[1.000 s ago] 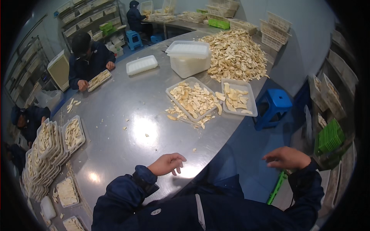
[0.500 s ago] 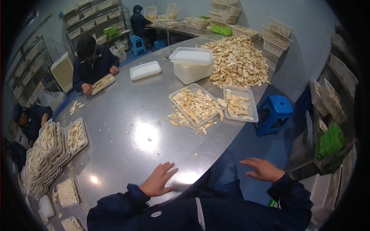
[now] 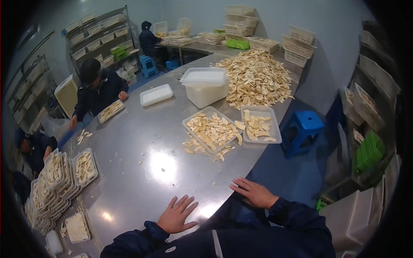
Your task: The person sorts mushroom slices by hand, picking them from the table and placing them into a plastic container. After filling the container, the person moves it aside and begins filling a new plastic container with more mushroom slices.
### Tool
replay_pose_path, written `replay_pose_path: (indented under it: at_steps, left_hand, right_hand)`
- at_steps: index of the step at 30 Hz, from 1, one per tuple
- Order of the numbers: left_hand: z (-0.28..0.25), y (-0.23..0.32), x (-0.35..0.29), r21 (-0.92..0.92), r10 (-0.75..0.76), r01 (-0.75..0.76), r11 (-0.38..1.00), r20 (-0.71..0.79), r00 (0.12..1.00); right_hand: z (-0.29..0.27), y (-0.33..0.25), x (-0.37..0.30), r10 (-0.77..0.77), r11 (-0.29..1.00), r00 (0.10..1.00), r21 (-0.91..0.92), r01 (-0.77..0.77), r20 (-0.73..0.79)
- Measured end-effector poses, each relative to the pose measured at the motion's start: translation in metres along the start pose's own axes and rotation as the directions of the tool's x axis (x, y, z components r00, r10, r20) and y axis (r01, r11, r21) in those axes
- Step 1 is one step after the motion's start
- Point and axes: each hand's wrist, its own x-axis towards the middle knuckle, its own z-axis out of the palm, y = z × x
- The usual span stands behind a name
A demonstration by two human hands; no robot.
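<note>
My left hand [image 3: 177,214] lies over the near part of the metal table [image 3: 129,172], palm down, fingers spread, holding nothing. My right hand [image 3: 254,192] is at the table's near right edge, fingers stretched out and likewise holding nothing. Ahead of both hands stands a clear tray [image 3: 187,124] heaped with pale dried slices [image 3: 217,127], some spilled around it. Touching distance to its right, a second tray [image 3: 278,133] holds fewer, larger slices. Behind them are a stack of empty white trays [image 3: 206,90] and a big pile of slices [image 3: 258,79].
Filled trays are stacked [image 3: 53,185] at the left edge. A white tray [image 3: 156,95] lies mid-table. One co-worker [image 3: 97,92] sits across with a tray; others are at left and far back. A blue stool [image 3: 304,131] stands right, beside racks with green baskets [image 3: 370,152].
My right hand has moved left, from over the floor to the table edge. My left hand stays nearly in place, fingers more spread. The view has shifted slightly. The co-worker's hand has left the tray.
</note>
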Motion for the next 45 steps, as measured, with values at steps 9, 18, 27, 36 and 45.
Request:
replay_pose_path:
  at_steps: [9, 18, 27, 36, 45]
  left_hand:
    - [0.0, 0.0, 0.004, 0.008, 0.007, -0.006, 1.0, -0.023, 1.0]
    - [0.005, -0.003, -0.001, -0.002, 0.002, -0.002, 1.0, -0.009, 1.0]
    - [0.01, 0.008, -0.035, -0.369, -0.04, 0.005, 0.929, -0.085, 0.996]
    - [0.025, 0.076, -0.109, -0.609, -0.462, 0.262, 0.749, -0.196, 0.865]
    - [0.032, 0.063, -0.112, -0.504, -0.31, 0.163, 0.848, -0.222, 0.925]
  right_hand:
    - [0.008, 0.003, 0.008, -0.023, 1.0, 1.0, -0.012, 0.023, -0.012]
    - [0.009, 0.007, 0.009, -0.062, 0.998, 0.998, -0.03, 0.062, 0.009]
    - [0.006, 0.009, 0.009, -0.06, 0.995, 0.996, -0.07, 0.065, 0.07]
    - [-0.002, 0.001, 0.008, -0.004, 0.997, 0.996, -0.073, 0.011, 0.086]
    - [0.003, 0.0, 0.013, -0.018, 0.997, 0.998, -0.074, 0.023, 0.067]
